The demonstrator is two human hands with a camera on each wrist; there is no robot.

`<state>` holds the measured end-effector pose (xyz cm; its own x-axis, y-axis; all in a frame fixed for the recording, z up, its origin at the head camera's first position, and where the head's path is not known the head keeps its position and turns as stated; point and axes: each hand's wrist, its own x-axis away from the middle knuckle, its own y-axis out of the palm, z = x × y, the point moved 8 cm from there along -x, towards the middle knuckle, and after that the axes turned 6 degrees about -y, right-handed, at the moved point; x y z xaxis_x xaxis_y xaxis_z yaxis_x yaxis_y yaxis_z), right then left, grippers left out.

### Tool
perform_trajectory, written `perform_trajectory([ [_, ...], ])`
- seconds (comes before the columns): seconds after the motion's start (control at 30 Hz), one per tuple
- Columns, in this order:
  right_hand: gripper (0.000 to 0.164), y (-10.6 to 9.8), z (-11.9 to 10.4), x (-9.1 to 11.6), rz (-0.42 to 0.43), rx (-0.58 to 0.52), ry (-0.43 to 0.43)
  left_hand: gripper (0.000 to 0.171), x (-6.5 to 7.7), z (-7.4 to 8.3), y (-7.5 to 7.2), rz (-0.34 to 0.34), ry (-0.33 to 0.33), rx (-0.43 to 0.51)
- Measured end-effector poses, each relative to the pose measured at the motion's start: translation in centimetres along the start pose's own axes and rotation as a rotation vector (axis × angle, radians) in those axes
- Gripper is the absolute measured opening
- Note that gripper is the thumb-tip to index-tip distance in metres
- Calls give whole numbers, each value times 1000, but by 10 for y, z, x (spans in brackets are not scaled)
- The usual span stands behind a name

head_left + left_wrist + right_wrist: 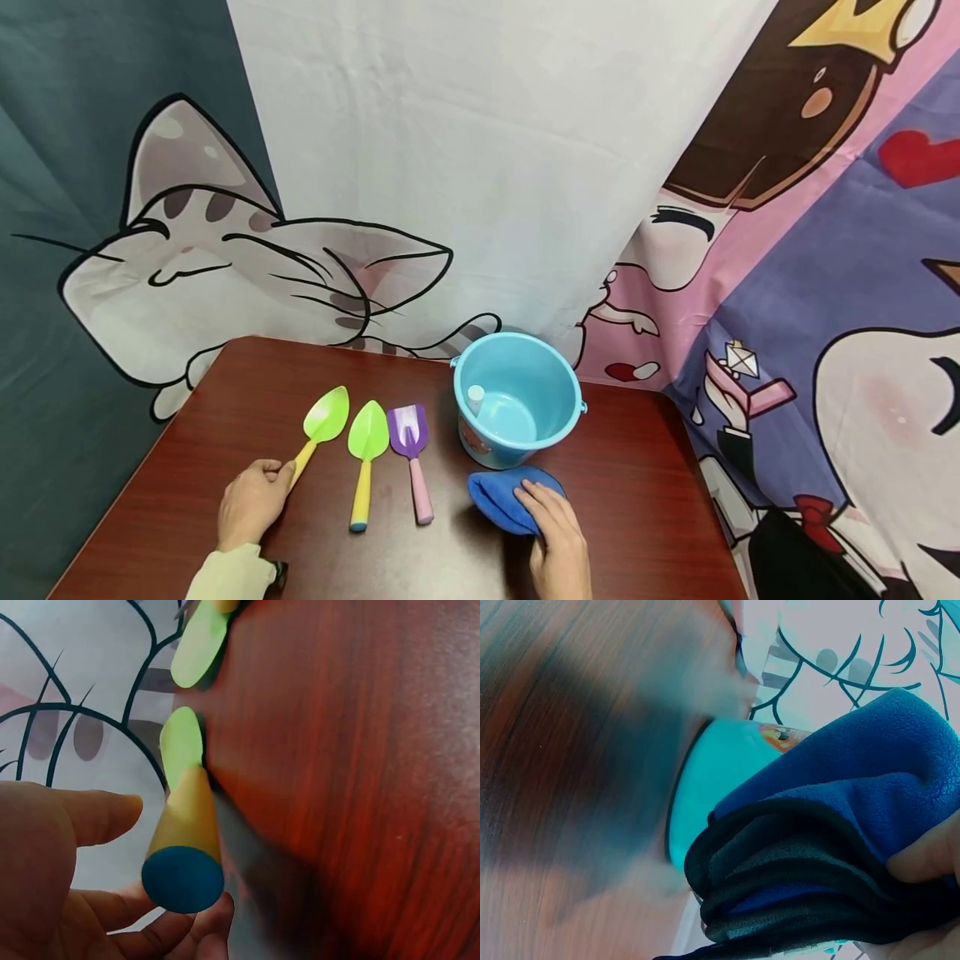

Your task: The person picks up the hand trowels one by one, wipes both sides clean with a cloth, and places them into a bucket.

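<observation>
At the left of the table, my left hand (253, 500) is at the yellow handle of a green toy shovel (327, 415). In the left wrist view the thumb stands apart from this handle (184, 832), while the other fingers lie behind its blue end. My right hand (557, 533) holds a folded blue cloth (510, 498) just in front of the light blue bucket (517, 346). Dark-edged layers of the cloth (840, 787) face the right wrist camera, with the thumb pressing on top.
A second green shovel (367, 429) with a yellow handle and a purple shovel (408, 429) with a pink handle lie between the hands. A small white piece (476, 395) shows inside the bucket. The brown table (630, 508) ends at a printed cloth backdrop (450, 150).
</observation>
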<state>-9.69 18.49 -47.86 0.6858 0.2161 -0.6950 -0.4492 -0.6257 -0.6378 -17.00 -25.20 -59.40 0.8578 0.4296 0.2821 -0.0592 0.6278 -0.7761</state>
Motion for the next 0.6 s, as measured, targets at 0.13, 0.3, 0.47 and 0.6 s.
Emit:
perform_trajectory([
  [0.13,63,0,0,0,6,-3,-3,54,1,0,4,-28,28,5],
  [0.3,62,1,1,0,13,-12,-8,47,1,1,8,-37,39,-4],
  [0.47,61,1,1,0,17,-19,-9,48,-1,2,7,-36,43,-1],
  [0.6,61,2,1,1,16,-19,-4,51,-5,1,8,-66,42,-6],
])
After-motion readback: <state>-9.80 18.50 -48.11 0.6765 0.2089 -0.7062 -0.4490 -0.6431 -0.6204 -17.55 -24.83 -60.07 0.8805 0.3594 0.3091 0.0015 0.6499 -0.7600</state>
